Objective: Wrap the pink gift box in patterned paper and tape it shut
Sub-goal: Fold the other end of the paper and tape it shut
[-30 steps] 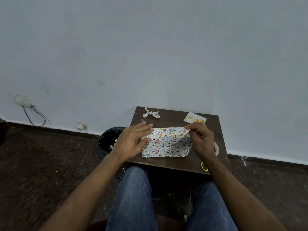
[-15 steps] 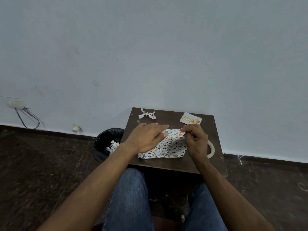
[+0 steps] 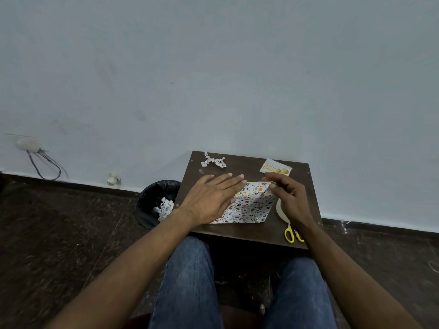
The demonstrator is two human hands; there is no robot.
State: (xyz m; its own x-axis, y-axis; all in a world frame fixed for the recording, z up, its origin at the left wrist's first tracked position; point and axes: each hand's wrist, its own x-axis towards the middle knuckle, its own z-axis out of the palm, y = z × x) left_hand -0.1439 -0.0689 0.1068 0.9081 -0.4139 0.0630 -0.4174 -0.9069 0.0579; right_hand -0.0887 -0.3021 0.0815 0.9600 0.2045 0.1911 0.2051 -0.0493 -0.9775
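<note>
Your left hand [image 3: 209, 200] lies flat, fingers straight, on the patterned paper [image 3: 251, 205], pinning the wrapped parcel to the dark table [image 3: 240, 231]. Your right hand [image 3: 288, 198] pinches the paper's far right corner, seemingly to hold a fold taut for creasing. The pink gift box is hidden, presumably under the paper at the table's centre. The paper looks thin and crisp, printed with small coloured motifs. A tape roll [image 3: 280, 210] and yellow-handled scissors [image 3: 291, 235] wait near right; a greeting card [image 3: 275, 167] and a crumpled scrap [image 3: 213, 161] lie far.
</note>
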